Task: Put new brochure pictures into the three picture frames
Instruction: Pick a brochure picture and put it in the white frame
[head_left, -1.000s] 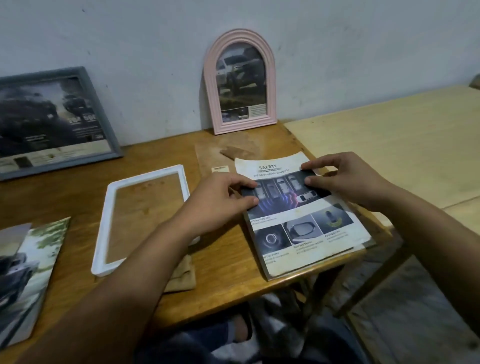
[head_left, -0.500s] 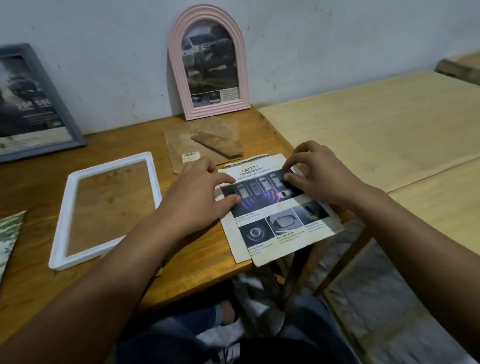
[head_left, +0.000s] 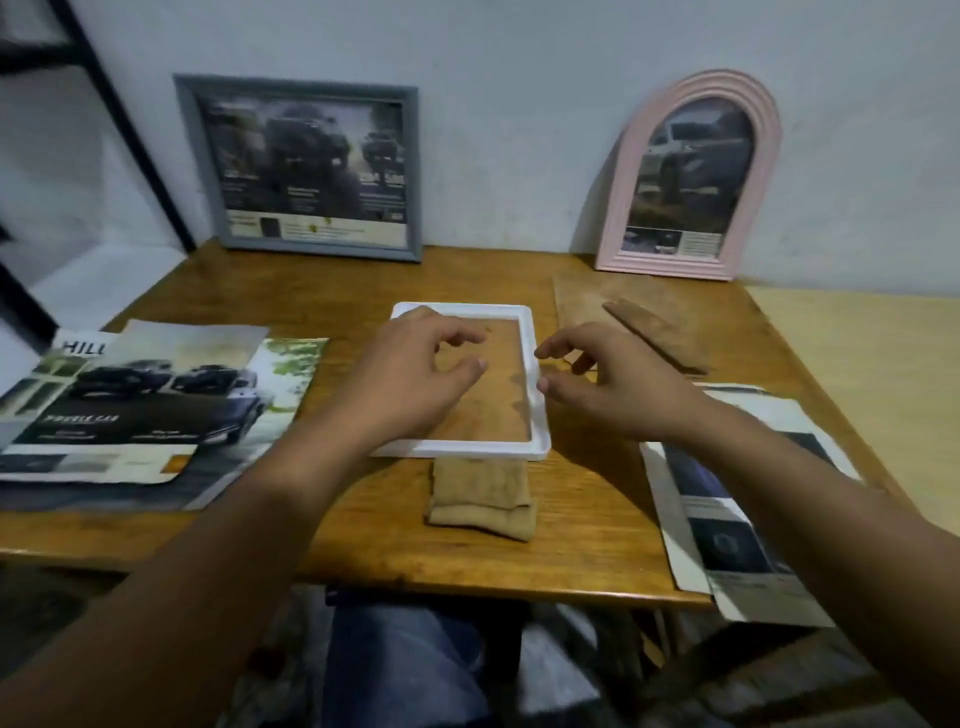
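A white rectangular frame (head_left: 537, 379) lies flat in the middle of the wooden table (head_left: 582, 530), with no picture in it. My left hand (head_left: 410, 379) hovers over its left half, fingers curled and apart, holding nothing. My right hand (head_left: 608, 384) is just right of the frame's right rail, fingers spread, holding nothing. A grey frame (head_left: 306, 166) and a pink arched frame (head_left: 691, 176) lean on the wall, each with a car picture. The safety brochure page (head_left: 737, 499) lies at the table's right front corner, partly under my right forearm.
Car brochures (head_left: 140, 410) are spread at the table's left. A folded tan cloth (head_left: 483, 499) sticks out from under the white frame's near edge. A brown backing board with a stand (head_left: 654, 332) lies behind my right hand. A pale table (head_left: 872, 374) adjoins on the right.
Both hands let go of the safety brochure page and moved left to the white frame. The view swung left, bringing the grey frame and left brochures into sight.
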